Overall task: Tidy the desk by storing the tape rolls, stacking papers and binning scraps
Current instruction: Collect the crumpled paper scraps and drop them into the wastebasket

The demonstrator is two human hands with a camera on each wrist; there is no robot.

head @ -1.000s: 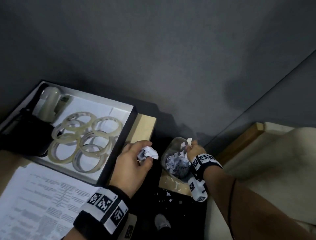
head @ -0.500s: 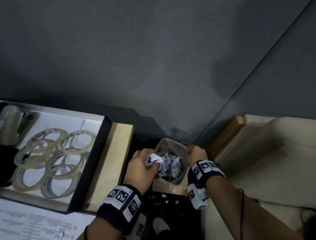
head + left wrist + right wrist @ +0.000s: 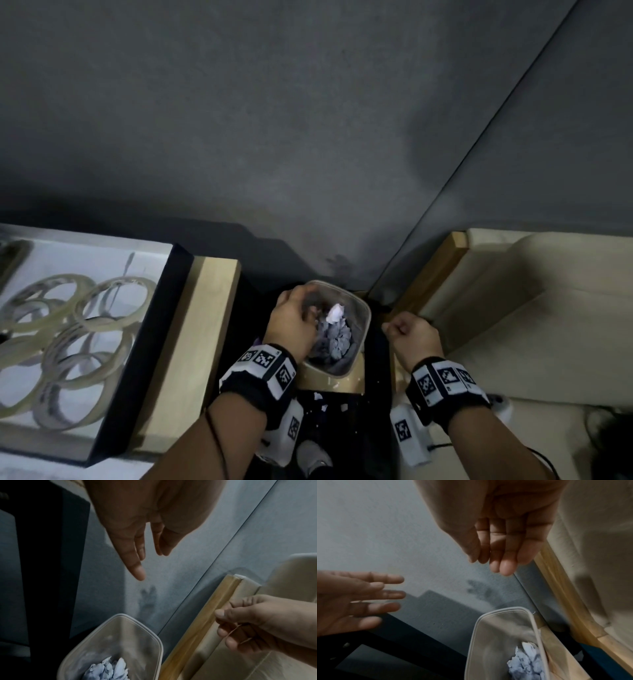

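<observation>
A clear plastic bin (image 3: 365, 310) stands on the floor beside the desk, with crumpled paper scraps (image 3: 335, 314) piled inside. My left hand (image 3: 294, 318) hovers over the bin's left rim. In the left wrist view that left hand (image 3: 150, 562) has straight fingers and holds nothing above the bin (image 3: 155, 635) and scraps (image 3: 109, 669). My right hand (image 3: 411, 334) hangs just right of the bin, loosely curled and empty. The right wrist view shows the right hand (image 3: 496, 561) with relaxed fingers over the bin (image 3: 505, 610). Several tape rolls (image 3: 68, 342) lie in a black-edged box (image 3: 144, 342) on the desk.
The wooden desk edge (image 3: 191, 342) runs left of the bin. A cream cushioned seat with a wooden rail (image 3: 431, 274) stands close on the right. Small paper bits (image 3: 322, 406) dot the dark floor below the bin. A grey wall is behind.
My left hand carried a crumpled scrap from beside the box to the bin and let it go. The right hand drew back rightward from the bin, its small scrap gone.
</observation>
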